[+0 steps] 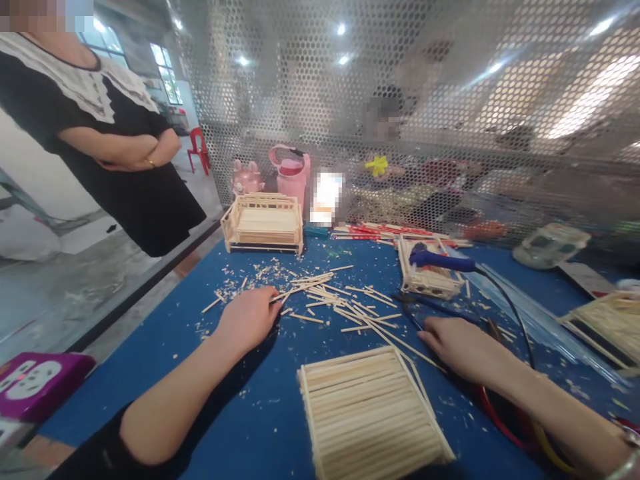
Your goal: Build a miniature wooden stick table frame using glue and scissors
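Observation:
My left hand (249, 317) rests on the blue table (260, 413), fingers curled in a pinch on a thin wooden stick (295, 290) at the edge of a scattered pile of sticks (345, 303). My right hand (453, 343) lies flat on the table beside the pile, fingers stretched toward the sticks and dark pliers (407, 310). A flat panel of glued sticks (370, 413) lies between my forearms, near the table's front.
A small stick-built bed frame (263, 223) stands at the back left. A blue glue gun (440, 260) rests on another stick frame (427, 273), its cable trailing right. A perforated screen (450, 100) closes the far side. A person in black stands at left. A purple power strip (35, 383) sits at far left.

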Demonstrator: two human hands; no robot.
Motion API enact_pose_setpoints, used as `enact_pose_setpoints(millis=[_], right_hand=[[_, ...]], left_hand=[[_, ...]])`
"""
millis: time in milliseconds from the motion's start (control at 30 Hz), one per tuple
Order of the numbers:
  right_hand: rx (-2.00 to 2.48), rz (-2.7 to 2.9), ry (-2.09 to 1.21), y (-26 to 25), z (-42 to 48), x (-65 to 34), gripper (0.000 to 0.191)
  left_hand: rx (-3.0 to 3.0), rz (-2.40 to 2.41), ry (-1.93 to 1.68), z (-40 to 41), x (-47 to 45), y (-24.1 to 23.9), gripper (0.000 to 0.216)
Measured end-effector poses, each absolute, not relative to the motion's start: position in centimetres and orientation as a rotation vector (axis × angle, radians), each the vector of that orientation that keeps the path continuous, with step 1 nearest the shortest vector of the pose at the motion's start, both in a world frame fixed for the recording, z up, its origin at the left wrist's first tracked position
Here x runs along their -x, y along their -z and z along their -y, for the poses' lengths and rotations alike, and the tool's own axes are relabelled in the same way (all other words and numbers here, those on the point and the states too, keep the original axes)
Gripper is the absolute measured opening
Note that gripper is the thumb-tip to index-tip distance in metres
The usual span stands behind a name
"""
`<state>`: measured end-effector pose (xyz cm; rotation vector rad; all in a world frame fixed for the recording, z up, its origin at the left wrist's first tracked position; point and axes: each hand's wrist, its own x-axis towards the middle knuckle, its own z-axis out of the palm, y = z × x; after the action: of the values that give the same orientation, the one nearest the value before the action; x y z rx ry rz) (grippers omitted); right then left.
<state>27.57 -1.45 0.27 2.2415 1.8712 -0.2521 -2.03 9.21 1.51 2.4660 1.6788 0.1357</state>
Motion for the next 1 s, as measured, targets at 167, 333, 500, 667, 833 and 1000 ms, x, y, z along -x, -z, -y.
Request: enact_pose_setpoints(millis=[167, 333, 500, 667, 833, 1000], right_hand=[[-2.258, -1.826, 0.241, -1.0, 0.7, -27.0, 0.03], [-2.28, -1.882, 0.159, -2.4, -0.3, -25.9, 0.022], [-2.236, -2.069, 0.114, -1.6, -4.6, -23.4, 0.039], [-2.165, -2.287, 0.209, -1.3, -7.6, -20.8, 0.038], [-2.147, -2.235, 0.286, -3.3, -4.8, -22.3, 0.036], [-1.984, -2.095, 0.483, -2.9, -1.3, -24.8, 0.022]], left_hand=[[-2.496, -1.75, -0.077, -9.7, 2.3, -1.4, 0.026], [-2.515, -1.805, -0.13, -9.9, 2.2, -1.9, 0.028], [-2.534, -1.798, -0.235, -9.9, 2.2, -1.8, 0.028], [-2.498, -1.836, -0.276, -10.2, 2.7, -1.7, 0.028], [-2.397, -1.926, -0.318, -10.3, 3.1, -2.2, 0.029], [-2.363, -1.946, -0.391, -10.0, 3.2, -2.7, 0.029]])
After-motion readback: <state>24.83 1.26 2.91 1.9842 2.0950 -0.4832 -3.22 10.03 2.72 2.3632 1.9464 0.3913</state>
